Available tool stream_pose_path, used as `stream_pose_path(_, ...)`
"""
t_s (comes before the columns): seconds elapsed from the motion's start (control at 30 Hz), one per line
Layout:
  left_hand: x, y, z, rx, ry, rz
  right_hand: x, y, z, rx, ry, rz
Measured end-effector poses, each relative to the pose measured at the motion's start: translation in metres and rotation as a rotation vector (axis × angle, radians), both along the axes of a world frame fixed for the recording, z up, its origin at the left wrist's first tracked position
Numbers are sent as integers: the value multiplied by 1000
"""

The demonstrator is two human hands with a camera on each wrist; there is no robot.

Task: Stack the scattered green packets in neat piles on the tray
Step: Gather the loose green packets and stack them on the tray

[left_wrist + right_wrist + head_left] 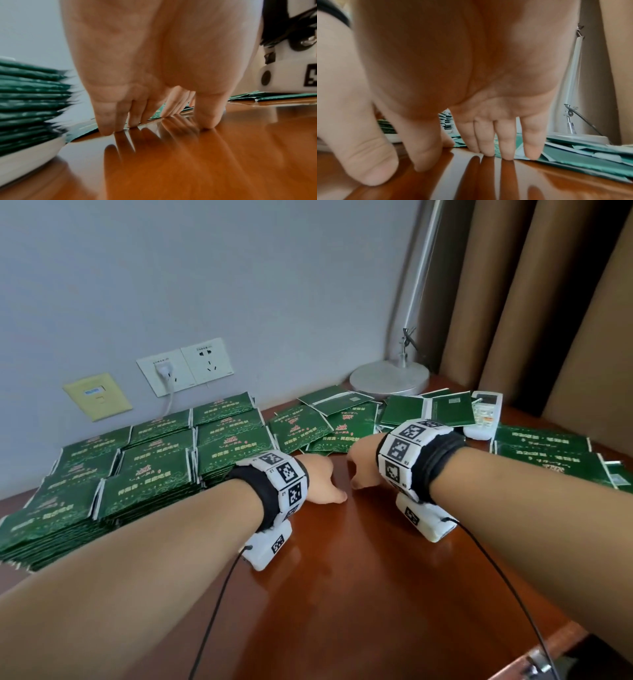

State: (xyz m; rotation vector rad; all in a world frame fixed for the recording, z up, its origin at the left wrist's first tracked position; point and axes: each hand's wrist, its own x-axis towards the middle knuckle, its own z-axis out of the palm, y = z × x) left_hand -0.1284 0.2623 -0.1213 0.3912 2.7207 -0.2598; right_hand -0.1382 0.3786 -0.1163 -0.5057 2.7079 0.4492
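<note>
Neat stacks of green packets point(150, 474) fill the left of the wooden table; in the left wrist view they point(30, 101) sit on a white tray point(25, 155). Loose green packets point(318, 426) lie scattered at the back middle, with more point(541, 446) on the right. My left hand point(325, 486) point(161, 121) and right hand point(361, 470) point(464, 155) rest side by side on the bare wood, fingertips down, holding nothing. The left fingers point(116, 121) touch the near edge of a flat packet point(82, 131). The right fingers point(505, 148) touch the edge of the scattered packets point(582, 159).
A silver lamp base point(390, 378) stands at the back right, with a white remote point(484, 414) lying among the packets beside it. Wall sockets, one with a plug point(164, 371), are behind the stacks. Brown curtains point(548, 302) hang on the right. Bare wood point(342, 577) stretches toward me.
</note>
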Motion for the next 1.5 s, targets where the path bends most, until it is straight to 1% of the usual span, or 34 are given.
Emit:
stream_pose_path(0.17,16,-6,3,-21,13,-44,15,-1,6,-67,-18,-37)
stream_pose_path(0.3,34,-12,5,5,4,-83,24,-1,9,-156,-16,-63)
stream_pose_path(0.5,63,-21,3,17,7,-135,50,-4,22,-60,-28,-58)
stream_pose_path(0.6,75,-26,5,10,-14,-156,49,-3,25,-102,14,-64)
stream_pose_path(0.67,83,-29,6,19,-21,-169,50,-3,23,-130,50,-69)
stream_pose_path(0.8,97,-38,8,43,-13,-207,59,-9,8,-73,10,-103)
stream_pose_path(1.0,115,-51,14,76,11,-236,73,-25,17,-22,-28,-33)
stream_pose_path(1.07,123,-57,18,79,4,-232,80,-29,20,-27,-13,2)
stream_pose_path(1.17,136,-70,22,70,-24,-211,94,-36,25,-33,-6,38)
stream_pose_path(1.27,151,-84,25,85,-49,-176,108,-47,32,-62,-39,58)
stream_pose_path(1.37,170,-97,26,98,-68,-144,121,-59,32,-96,-59,100)
stream_pose_path(1.5,200,-113,28,63,-90,-99,140,-81,31,-139,-42,169)
